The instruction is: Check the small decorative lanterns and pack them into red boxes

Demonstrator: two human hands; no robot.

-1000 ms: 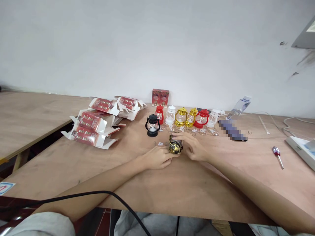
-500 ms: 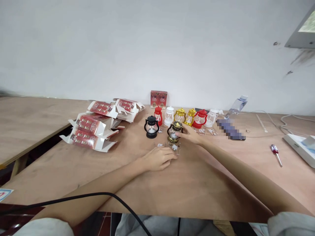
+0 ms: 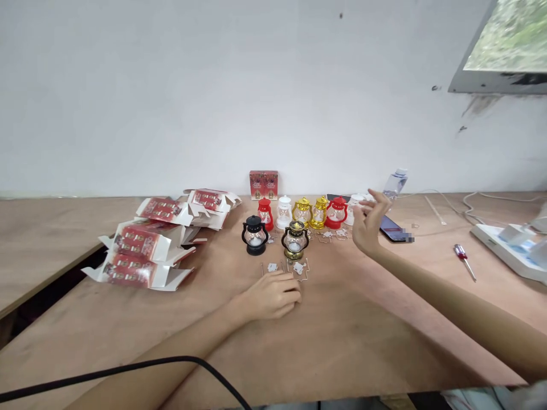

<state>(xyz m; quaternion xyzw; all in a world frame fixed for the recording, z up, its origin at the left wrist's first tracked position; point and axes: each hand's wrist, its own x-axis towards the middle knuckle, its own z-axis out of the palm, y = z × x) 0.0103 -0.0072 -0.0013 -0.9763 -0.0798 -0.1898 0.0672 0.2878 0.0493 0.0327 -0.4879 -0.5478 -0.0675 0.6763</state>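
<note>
My left hand (image 3: 273, 295) rests palm down on the table, its loosely bent fingers holding nothing visible, just in front of small metal wire pieces with white tags (image 3: 300, 268). Behind these stand a black mini lantern (image 3: 255, 235) and a bronze-coloured mini lantern (image 3: 294, 241), both upright and untouched. To the right, my right hand (image 3: 370, 225) is raised with fingers apart and nothing in it, partly covering a white lantern (image 3: 354, 206). A row further back holds a red lantern (image 3: 265, 214), another white lantern (image 3: 284, 212), gold lanterns (image 3: 302, 212) and a second red lantern (image 3: 337, 213).
Opened red-and-white cartons (image 3: 141, 242) are heaped on the left. Two small red boxes (image 3: 264, 185) stand by the wall. On the right are a water bottle (image 3: 395, 183), a phone (image 3: 393, 229), a screwdriver (image 3: 464, 262) and a power strip (image 3: 508, 250). A black cable (image 3: 171, 360) crosses in front.
My right hand has let go of the bronze-coloured lantern and lifted away to the right, its fingers spread. My left hand stays on the table. The view has turned slightly right.
</note>
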